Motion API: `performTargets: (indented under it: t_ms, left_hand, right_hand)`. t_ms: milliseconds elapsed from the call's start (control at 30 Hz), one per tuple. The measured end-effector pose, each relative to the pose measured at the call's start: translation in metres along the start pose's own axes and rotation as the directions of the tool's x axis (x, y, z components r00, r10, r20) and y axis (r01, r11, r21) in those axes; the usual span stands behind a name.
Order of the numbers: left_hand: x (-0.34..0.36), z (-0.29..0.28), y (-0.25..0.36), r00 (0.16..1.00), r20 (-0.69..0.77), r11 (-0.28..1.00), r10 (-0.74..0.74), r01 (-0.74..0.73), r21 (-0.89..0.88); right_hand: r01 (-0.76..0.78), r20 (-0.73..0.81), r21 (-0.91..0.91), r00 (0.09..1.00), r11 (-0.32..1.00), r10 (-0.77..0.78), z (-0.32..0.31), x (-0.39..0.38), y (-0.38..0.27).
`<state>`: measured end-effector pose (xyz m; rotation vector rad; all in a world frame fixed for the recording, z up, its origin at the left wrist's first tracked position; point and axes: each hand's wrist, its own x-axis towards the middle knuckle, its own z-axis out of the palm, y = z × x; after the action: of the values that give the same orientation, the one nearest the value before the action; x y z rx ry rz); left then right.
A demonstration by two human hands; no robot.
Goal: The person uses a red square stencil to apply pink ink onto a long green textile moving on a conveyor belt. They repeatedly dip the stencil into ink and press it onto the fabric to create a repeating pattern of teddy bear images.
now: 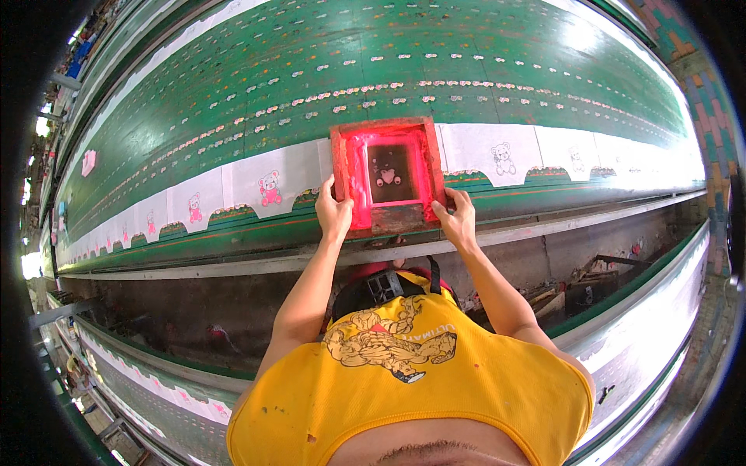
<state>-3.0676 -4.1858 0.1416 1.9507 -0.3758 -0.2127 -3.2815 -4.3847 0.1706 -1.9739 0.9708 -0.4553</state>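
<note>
My left hand [333, 203] grips the lower left side of a square, red-stained wooden screen frame [339, 144], fingers around its edge. My right hand [455, 208] holds the lower right side. The frame lies over a row of white cut pieces on the green sloped table [334, 46]; its dark inner mesh [390, 172] shows a small bear motif. To the left, white pieces [238, 183] bear pink-and-line bear prints [271, 187]; to the right, pieces carry grey outline bears [503, 158]. What lies under the frame is hidden.
A metal rail [544, 225] runs along the table's near edge. Below is a narrow gap with scattered debris [556, 295], where I stand. Behind me runs another green table with printed pieces [194, 400]. A small pink object [88, 162] sits at the far left of the table.
</note>
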Motion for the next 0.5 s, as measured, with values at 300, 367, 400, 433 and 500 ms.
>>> performTargets:
  t_ms: [300,367,400,433,500]
  left_hand:
    - [0.001,0.004,-0.009,1.0,0.001,0.996,-0.004,0.004,0.092]
    - [0.0,0.003,-0.008,0.999,-0.016,0.989,0.047,-0.044,0.139]
    - [0.0,0.004,-0.007,0.999,-0.014,0.989,0.051,-0.049,0.143]
    - [0.0,0.004,-0.006,0.998,-0.012,0.988,0.056,-0.053,0.146]
    - [0.0,0.004,-0.004,1.0,0.005,0.99,0.029,-0.03,0.135]
  right_hand:
    - [0.437,0.063,-0.141,0.899,0.888,-0.433,-0.004,-0.009,-0.037]
    - [0.604,0.252,-0.059,0.779,0.794,-0.574,-0.01,-0.016,-0.069]
    - [0.622,0.325,-0.101,0.758,0.776,-0.565,-0.006,-0.017,-0.071]
    - [0.641,0.397,-0.14,0.735,0.755,-0.55,-0.001,-0.017,-0.07]
    - [0.671,0.465,-0.216,0.709,0.71,-0.529,0.01,-0.015,-0.064]
